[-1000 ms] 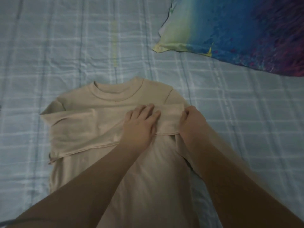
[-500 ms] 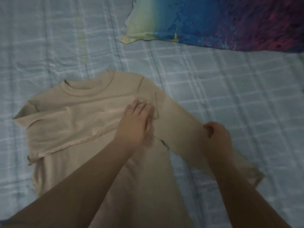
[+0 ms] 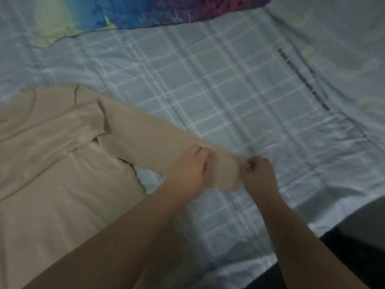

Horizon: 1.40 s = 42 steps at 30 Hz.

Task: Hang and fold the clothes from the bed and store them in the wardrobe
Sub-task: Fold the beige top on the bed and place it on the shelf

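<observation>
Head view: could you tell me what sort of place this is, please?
Probably a bedroom: a checked sheet, a colourful pillow on it, and a beige shirt spread out.

The long-sleeved shirt [image 3: 52, 174] lay flat on the bed [image 3: 229, 90], filling the left of the view, with its body running toward the near edge. The folded sleeve [image 3: 62, 130] lay across the chest. The outstretched sleeve [image 3: 150, 138] ran from the shoulder rightward and nearer, over the sheet. The left grip [image 3: 187, 170] held it close to its end, and the right grip [image 3: 258, 174] pinched the cuff just to the right. The pillow [image 3: 145, 11] lay at the far side of the bed, behind the shirt and apart from it. At the near right, past the bed's edge, was what may have been the floor [image 3: 364, 257].
</observation>
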Each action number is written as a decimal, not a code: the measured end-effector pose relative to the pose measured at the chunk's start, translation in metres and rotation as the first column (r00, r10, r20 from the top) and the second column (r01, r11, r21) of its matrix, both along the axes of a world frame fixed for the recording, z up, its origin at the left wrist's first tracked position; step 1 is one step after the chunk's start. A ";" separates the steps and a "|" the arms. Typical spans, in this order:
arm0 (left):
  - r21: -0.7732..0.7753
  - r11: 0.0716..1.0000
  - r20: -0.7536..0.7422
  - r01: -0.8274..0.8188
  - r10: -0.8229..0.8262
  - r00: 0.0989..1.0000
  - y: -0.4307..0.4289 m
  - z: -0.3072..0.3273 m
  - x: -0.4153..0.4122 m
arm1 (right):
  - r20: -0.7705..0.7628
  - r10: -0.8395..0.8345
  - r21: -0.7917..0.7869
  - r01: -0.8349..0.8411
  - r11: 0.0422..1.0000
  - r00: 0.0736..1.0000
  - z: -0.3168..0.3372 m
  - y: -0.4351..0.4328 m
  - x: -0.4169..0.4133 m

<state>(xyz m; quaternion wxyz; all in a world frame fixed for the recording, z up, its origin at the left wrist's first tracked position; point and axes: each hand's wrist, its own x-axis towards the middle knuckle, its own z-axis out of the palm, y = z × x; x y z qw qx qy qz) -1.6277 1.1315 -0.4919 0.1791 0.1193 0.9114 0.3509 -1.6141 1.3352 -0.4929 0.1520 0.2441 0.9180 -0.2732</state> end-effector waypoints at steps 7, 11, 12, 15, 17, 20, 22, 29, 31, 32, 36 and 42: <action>0.059 0.998 0.090 -0.027 0.022 0.996 0.076 0.007 0.026 | -0.115 -0.206 -0.301 0.163 0.940 0.972 0.018 0.012 -0.003; -0.062 0.985 0.018 -0.163 0.165 0.986 0.110 0.022 0.015 | -0.136 -0.283 -0.388 0.212 0.897 0.949 0.027 0.023 -0.020; -0.082 0.981 -0.011 -0.176 0.176 0.984 0.118 0.025 0.008 | -0.158 -0.289 -0.396 0.208 0.894 0.944 0.029 0.027 -0.026; -0.071 0.982 -0.043 -0.173 0.170 0.984 0.140 0.034 -0.022 | -0.197 -0.364 -0.432 0.252 0.866 0.910 0.034 0.044 -0.050; -0.030 0.981 -0.024 -0.193 0.192 0.981 0.154 0.040 -0.042 | -0.154 -0.447 -0.529 0.308 0.791 0.881 0.035 0.054 -0.069; 0.090 0.958 0.126 -0.274 0.262 0.957 0.164 0.041 -0.070 | -0.048 -0.509 -0.662 0.354 0.661 0.860 0.036 0.060 -0.092; 0.194 0.896 0.259 -0.400 0.346 0.902 0.155 0.037 -0.087 | 0.028 -0.502 -0.740 0.356 0.571 0.864 0.032 0.055 -0.100; 0.272 0.851 0.377 -0.450 0.336 0.863 0.104 0.016 -0.091 | 0.097 -0.528 -0.795 0.385 0.468 0.843 0.008 0.015 -0.094; 0.337 0.782 0.484 -0.525 0.334 0.809 0.098 0.019 -0.089 | -0.021 -0.511 -0.786 0.301 0.539 0.859 0.004 0.001 -0.086; 0.372 0.736 0.536 -0.565 0.327 0.778 0.092 0.023 -0.088 | -0.094 -0.477 -0.763 0.244 0.598 0.874 0.002 -0.006 -0.081; 0.471 0.569 0.611 -0.674 0.341 0.714 0.042 0.048 -0.096 | -0.423 -0.081 -0.463 -0.138 0.876 0.903 0.003 -0.046 -0.071; 0.555 0.449 0.544 -0.700 0.440 0.714 -0.102 0.084 -0.090 | -0.550 0.450 -0.049 -0.565 0.824 0.704 0.025 -0.175 -0.083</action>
